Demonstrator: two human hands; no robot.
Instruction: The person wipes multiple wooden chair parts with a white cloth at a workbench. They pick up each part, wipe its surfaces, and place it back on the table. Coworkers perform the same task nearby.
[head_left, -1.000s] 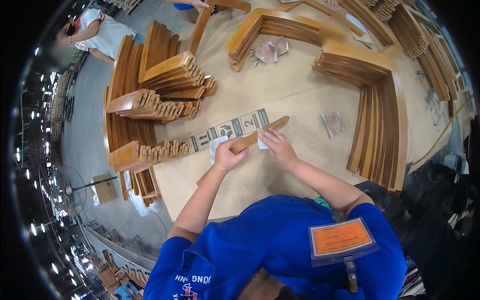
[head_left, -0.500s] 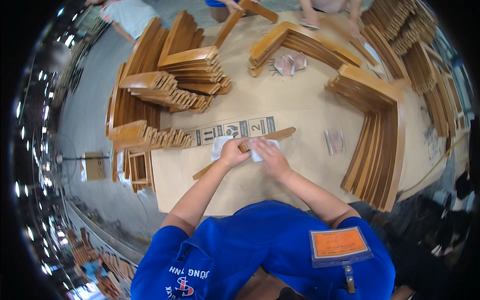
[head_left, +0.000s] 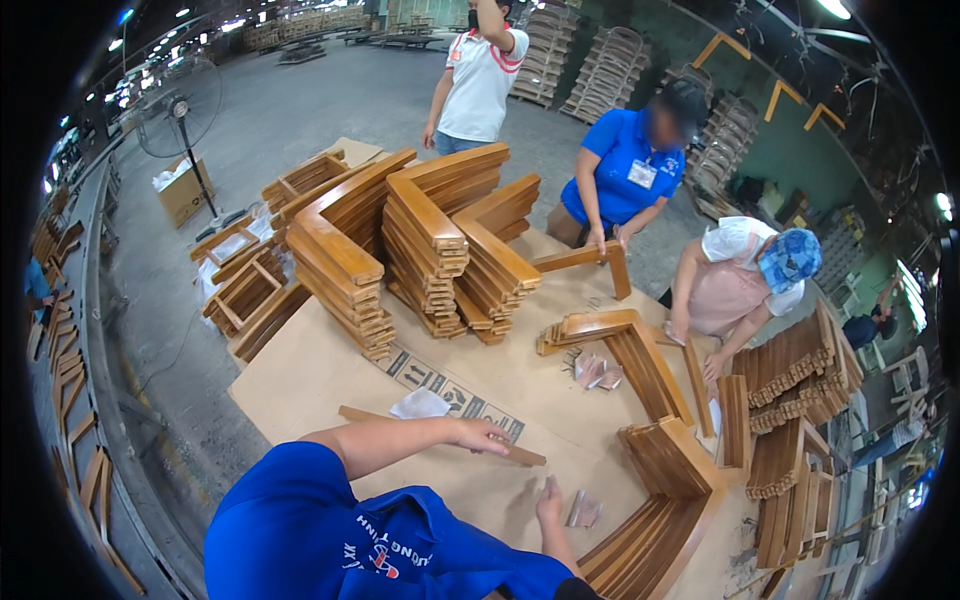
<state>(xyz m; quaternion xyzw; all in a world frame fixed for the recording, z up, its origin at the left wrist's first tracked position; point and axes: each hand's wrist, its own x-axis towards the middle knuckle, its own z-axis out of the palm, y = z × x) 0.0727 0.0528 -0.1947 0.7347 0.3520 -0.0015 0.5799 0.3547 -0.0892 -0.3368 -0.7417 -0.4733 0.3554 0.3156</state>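
Observation:
A narrow wooden strip (head_left: 524, 456) lies slanted on the cardboard-covered table, and my left hand (head_left: 484, 436) grips it close to its right end. Part of the strip passes behind my left forearm. Just beyond that forearm rests a folded white cloth (head_left: 420, 404). My right hand (head_left: 549, 503) is off the strip, lower and to the right, its fingers bent together; whatever they may hold is hidden. Beside it on the table lies a folded pinkish-brown sheet (head_left: 585, 509).
Stacked angled wooden frames (head_left: 335, 250) crowd the table's left; another stack (head_left: 660, 500) stands at the right. Crumpled pinkish sheets (head_left: 597, 372) lie farther back. Across the table, a person in blue (head_left: 625, 185) holds an angled frame; another in pink (head_left: 730, 290) handles a strip.
My view has swung up and to the right, bringing the people and workshop into sight. My right hand has come off the strip and drawn back; my left stays on it.

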